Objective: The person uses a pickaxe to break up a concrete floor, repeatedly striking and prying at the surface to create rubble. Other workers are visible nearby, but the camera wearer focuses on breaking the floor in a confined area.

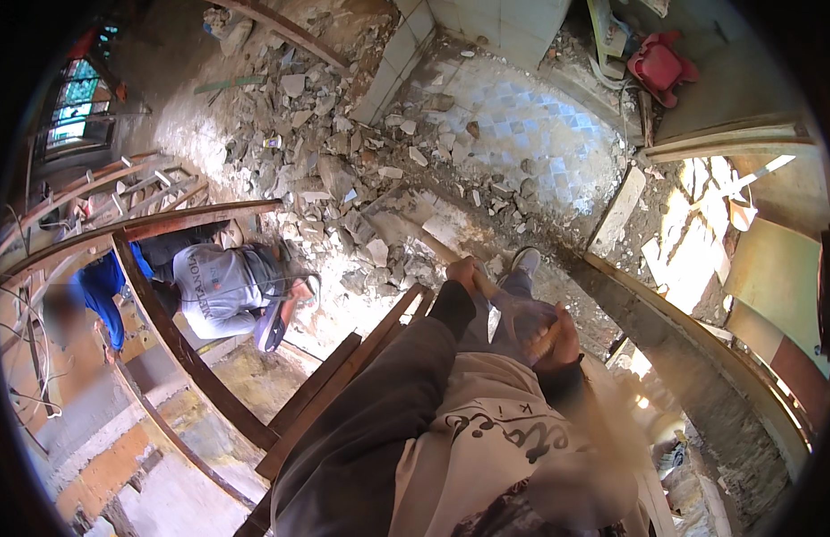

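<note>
A long wooden handle (pixel 440 247) slants from the rubble toward my body, and what sits at its far end I cannot make out. My left hand (pixel 465 272) is closed around it in front of my waist. Lower and to the right, my right hand (pixel 556 340) has its fingers curled round the near part of the same handle. Under the handle are my grey trouser legs and one light shoe (pixel 526 260) on the dusty floor. Broken rubble (pixel 379 251) lies heaped just beyond the left hand.
Blue-and-white floor tiles (pixel 531 125) show ahead, beside a low tiled wall (pixel 395 67). A red plastic chair (pixel 663 68) stands far right. Wooden beams (pixel 178 336) cross the left side, where a person in a grey shirt (pixel 220 288) crouches. A concrete-edged beam (pixel 693 358) runs along the right.
</note>
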A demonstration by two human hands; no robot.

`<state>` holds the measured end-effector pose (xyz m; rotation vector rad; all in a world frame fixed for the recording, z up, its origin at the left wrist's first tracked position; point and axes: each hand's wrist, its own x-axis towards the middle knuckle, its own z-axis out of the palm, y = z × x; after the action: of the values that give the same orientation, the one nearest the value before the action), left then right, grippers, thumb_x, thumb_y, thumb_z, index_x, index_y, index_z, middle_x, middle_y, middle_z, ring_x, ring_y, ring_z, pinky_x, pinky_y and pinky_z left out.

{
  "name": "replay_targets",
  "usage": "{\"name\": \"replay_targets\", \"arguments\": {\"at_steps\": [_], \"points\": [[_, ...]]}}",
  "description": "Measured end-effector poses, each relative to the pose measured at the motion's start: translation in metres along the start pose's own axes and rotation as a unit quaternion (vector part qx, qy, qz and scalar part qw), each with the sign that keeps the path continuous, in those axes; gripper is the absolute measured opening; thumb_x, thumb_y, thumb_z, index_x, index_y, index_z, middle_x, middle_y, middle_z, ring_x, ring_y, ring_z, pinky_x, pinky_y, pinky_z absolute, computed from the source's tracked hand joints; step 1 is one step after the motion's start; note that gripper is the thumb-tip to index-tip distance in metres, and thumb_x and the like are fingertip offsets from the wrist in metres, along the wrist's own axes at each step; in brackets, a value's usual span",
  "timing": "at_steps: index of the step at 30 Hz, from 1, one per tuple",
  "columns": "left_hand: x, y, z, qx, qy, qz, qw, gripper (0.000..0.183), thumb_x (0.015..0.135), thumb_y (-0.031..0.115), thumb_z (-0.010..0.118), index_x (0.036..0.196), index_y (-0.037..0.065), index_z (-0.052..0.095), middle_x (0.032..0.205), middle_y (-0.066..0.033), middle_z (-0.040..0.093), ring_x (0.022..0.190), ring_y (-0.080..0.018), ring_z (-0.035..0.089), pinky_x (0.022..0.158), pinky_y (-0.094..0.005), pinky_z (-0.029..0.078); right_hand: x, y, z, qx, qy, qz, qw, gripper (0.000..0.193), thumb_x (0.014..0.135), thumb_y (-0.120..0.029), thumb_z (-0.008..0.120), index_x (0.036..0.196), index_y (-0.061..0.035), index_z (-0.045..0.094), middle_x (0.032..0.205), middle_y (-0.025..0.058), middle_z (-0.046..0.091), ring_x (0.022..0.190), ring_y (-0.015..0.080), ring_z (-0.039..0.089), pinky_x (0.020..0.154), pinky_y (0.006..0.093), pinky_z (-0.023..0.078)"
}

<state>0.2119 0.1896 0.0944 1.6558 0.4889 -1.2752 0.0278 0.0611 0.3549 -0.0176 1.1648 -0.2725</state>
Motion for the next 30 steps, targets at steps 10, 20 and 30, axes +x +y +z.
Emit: {"name": "replay_targets", "arguments": {"at_steps": [10,20,30], "points": [[0.009,0.035,0.034,-0.097,-0.005,0.07,0.993,0.021,0.09,0.014,0.057,0.108,0.006,0.063,0.081,-0.0105,0.067,0.075,-0.0225,0.065,0.068,-0.0345,0.053,0.023,-0.03,-0.002,-0.03,-0.046,-0.03,0.998,0.038,0.09,-0.044,0.063,0.08,-0.0094,0.051,0.061,0.0037,0.048,0.054,0.0212,0.051,0.056,0.0411,0.048],[-0.046,0.078,0.119,-0.133,-0.127,0.368,0.911,0.028,0.092,0.033,0.065,0.096,0.006,0.059,0.077,-0.0036,0.06,0.067,-0.0182,0.063,0.057,-0.0324,0.052,-0.051,-0.073,0.055,-0.359,-0.045,-0.301,0.882,0.032,0.085,-0.026,0.073,0.094,-0.001,0.057,0.058,0.0053,0.053,0.043,0.0131,0.049,0.04,0.0275,0.037],[-0.096,0.084,0.035,0.001,-0.151,0.126,0.981,0.037,0.094,0.037,0.061,0.117,0.008,0.06,0.096,-0.004,0.062,0.079,-0.0173,0.064,0.068,-0.0316,0.053,-0.024,-0.155,0.134,-0.638,0.006,-0.508,0.579,0.042,0.081,-0.036,0.075,0.094,0.0026,0.066,0.083,0.0193,0.067,0.074,0.0276,0.064,0.069,0.0363,0.05]]}}
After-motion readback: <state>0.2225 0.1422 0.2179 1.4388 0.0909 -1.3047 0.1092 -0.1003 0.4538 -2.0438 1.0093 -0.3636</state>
